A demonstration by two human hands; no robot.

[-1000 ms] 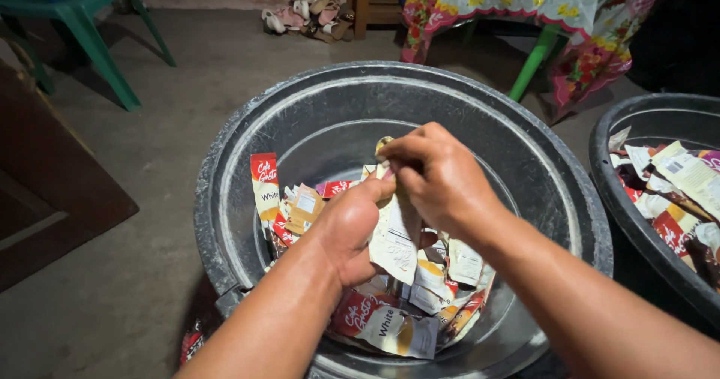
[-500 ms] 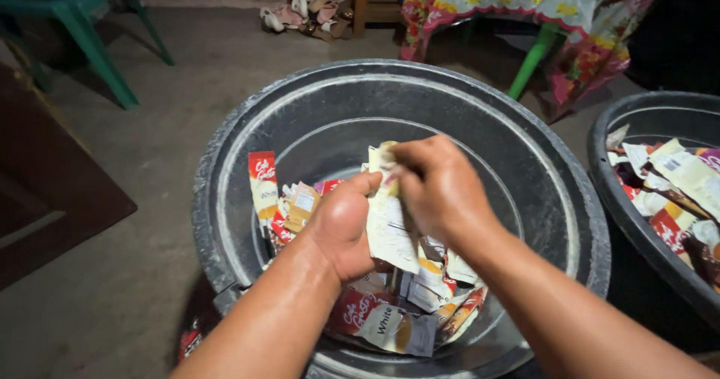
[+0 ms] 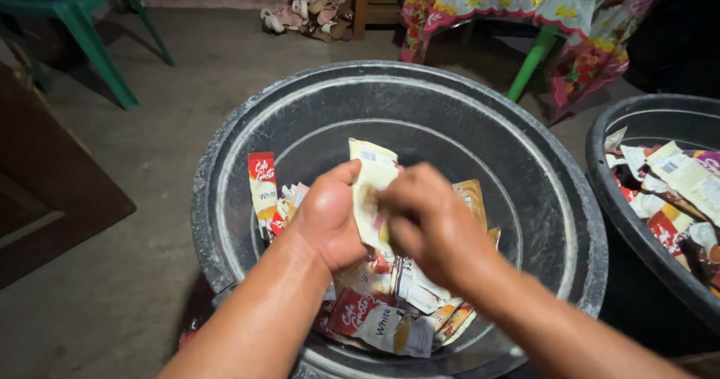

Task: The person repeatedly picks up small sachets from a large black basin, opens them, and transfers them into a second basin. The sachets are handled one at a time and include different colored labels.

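The head view looks down at a grey floor [image 3: 150, 161]. Far left stands a green chair [image 3: 82, 19]. Next to it, at the back, lie some shoes [image 3: 307, 8] by the wall.

In the middle sits a big grey tub [image 3: 420, 94]. A pile of small empty packets [image 3: 390, 304] lies in the bottom of it. One red and white packet [image 3: 262, 188] leans up against the left wall of the tub.

The left hand [image 3: 326, 218] is over the pile. Its fingers are closed around a pale packet [image 3: 369, 176], with the thumb on top. The packet stands up, and its top sticks out above the hand. The right hand [image 3: 427, 225] is just beside the left hand and touches the same packet. It is blurry, but its fingers look curled tight on the lower part of the packet. So both hands grip this one packet, above the pile, inside the tub.

Behind the tub is a table with a flowery cloth [image 3: 540, 4] and a green leg [image 3: 532, 60]. On the far right stands a second dark tub [image 3: 607, 176], just beside the first, with more packets [image 3: 675, 191] in it.
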